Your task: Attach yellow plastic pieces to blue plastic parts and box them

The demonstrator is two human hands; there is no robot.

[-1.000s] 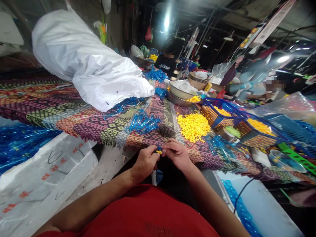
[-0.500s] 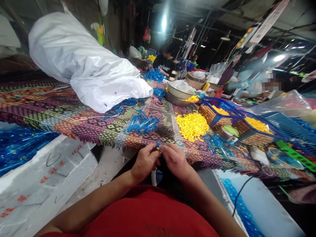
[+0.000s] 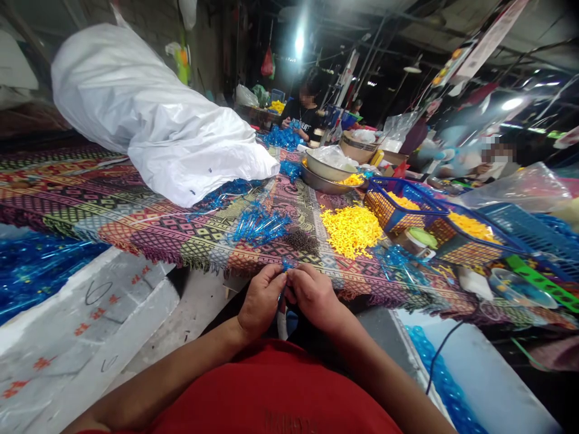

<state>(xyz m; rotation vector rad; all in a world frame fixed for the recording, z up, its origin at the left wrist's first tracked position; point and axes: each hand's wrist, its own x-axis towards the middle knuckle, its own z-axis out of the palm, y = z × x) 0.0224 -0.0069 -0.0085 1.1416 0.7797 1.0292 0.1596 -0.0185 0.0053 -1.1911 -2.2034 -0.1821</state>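
My left hand [image 3: 261, 299] and my right hand [image 3: 314, 295] meet at the table's near edge, fingertips pinched together. Between them is a small blue plastic piece [image 3: 286, 266], mostly hidden by the fingers. Both hands are closed on it. Just beyond lies a bunch of clear blue plastic pieces [image 3: 260, 224]. To its right is a small heap of tiny dark bits [image 3: 302, 242], and further right a pile of small yellow pieces [image 3: 351, 230].
A big white sack [image 3: 158, 114] lies across the patterned cloth [image 3: 149, 232]. At right stand blue baskets [image 3: 384, 212] of yellow pieces, with metal bowls [image 3: 328, 184] behind. Foam boxes [image 3: 97, 313] flank me below the table. Across the table a person [image 3: 298, 111] handles blue pieces.
My fingertips have drawn closer together over the blue piece, and the yellow bit seen between them is now covered. The person across has raised their hands.
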